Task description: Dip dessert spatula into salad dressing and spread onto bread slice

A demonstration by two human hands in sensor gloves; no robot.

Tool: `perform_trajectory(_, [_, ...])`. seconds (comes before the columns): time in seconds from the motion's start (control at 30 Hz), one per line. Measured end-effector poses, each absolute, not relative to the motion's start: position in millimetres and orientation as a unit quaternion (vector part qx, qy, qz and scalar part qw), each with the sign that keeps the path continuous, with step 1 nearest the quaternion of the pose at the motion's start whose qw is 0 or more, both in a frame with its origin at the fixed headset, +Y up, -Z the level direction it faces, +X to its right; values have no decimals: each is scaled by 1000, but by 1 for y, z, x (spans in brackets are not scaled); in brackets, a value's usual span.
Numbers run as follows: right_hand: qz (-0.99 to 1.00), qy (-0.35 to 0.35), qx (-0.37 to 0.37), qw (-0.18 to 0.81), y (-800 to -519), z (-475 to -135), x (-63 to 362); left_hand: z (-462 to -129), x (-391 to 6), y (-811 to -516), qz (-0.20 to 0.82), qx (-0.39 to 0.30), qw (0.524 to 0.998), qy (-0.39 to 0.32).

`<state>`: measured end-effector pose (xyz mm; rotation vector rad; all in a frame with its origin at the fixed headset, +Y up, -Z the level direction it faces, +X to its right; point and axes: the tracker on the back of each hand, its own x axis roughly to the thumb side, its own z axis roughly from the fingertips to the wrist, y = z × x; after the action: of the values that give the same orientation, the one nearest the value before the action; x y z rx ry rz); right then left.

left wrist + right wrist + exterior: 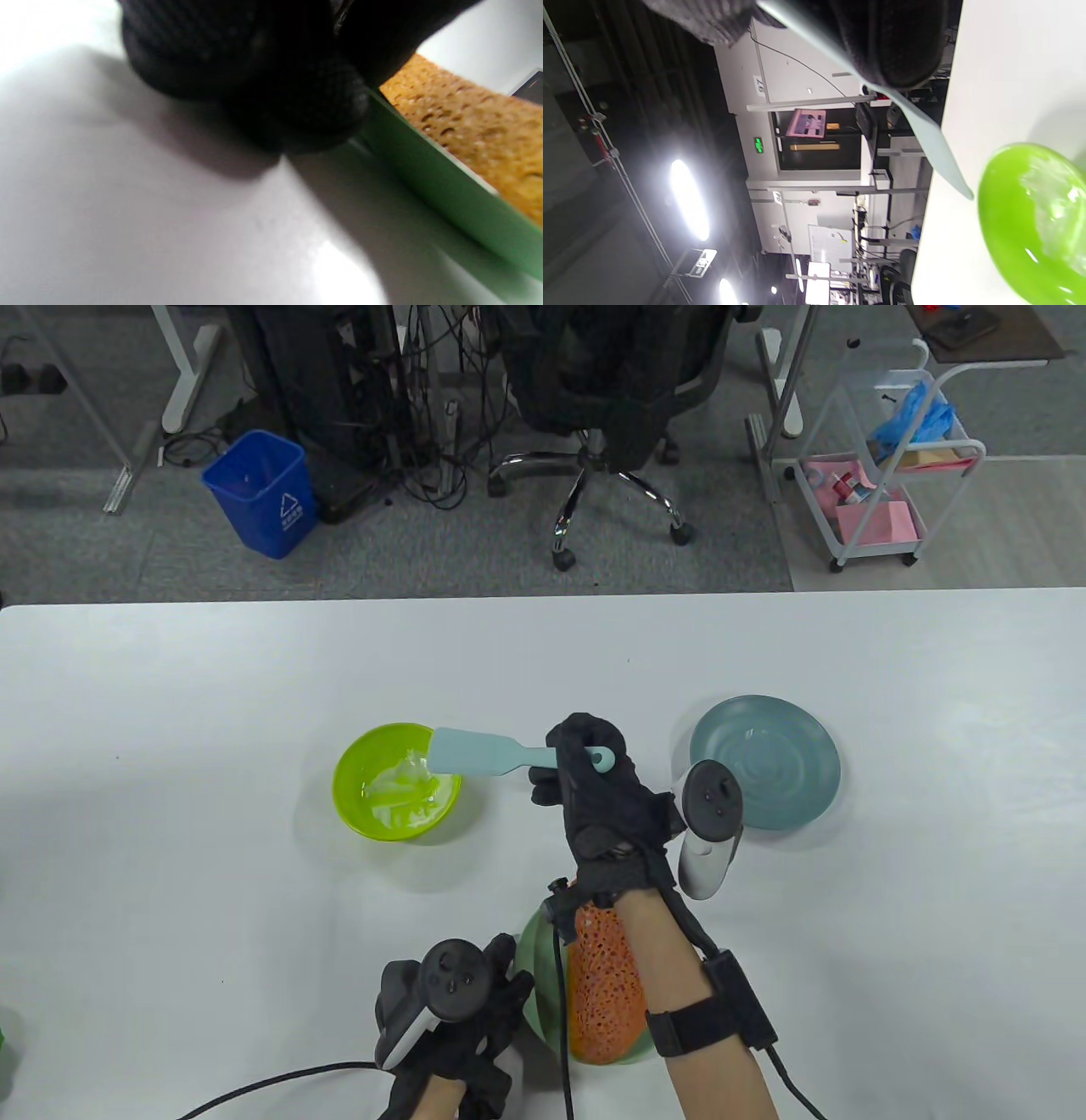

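The right hand (594, 789) grips the handle end of the pale blue dessert spatula (492, 753), fingers wrapped around it, and everything about the coming move turns on how that tool lies from this hand. Its long axis runs out sideways to the hand's left, close to level, and the broad blade hangs over the near rim of the lime green bowl (356, 806). The white salad dressing (403, 796) pools in the bowl's bottom, below and a little beyond the blade tip. The right wrist view shows the same: the blade (927, 140) slants away from the gloved fingers toward the bowl (1001, 220), and its tip looks clear of the rim, though contact cannot be ruled out. To dip, the judgement is that the hand must tilt the blade down and push it further left into the pool. The bread slice (602, 984) lies the opposite way, behind the right wrist and toward the person, on a green plate (534, 976), with the right forearm passing over it. The left hand (458, 1018) sits just beside that plate's left edge, far nearer the bread than the spatula is; in the left wrist view its fingers (271, 84) look curled against the plate rim (441, 186), but whether they pinch it cannot be told.
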<state>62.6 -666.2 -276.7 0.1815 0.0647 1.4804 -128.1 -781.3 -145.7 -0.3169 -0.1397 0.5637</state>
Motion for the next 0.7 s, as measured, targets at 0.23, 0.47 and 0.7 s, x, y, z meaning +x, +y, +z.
perform_trajectory(0.23, [698,68,76,709,-684,-290,36,-146,-128,-781,278,-157,945,-68])
perform_trajectory(0.47, [714,89,78,690,-692,-295,20,-146,-128,-782,280,-158,944,-69])
perform_trajectory(0.7, [739,92,74,664,-697,-296,10,-146,-128,-782,280,-158,944,-69])
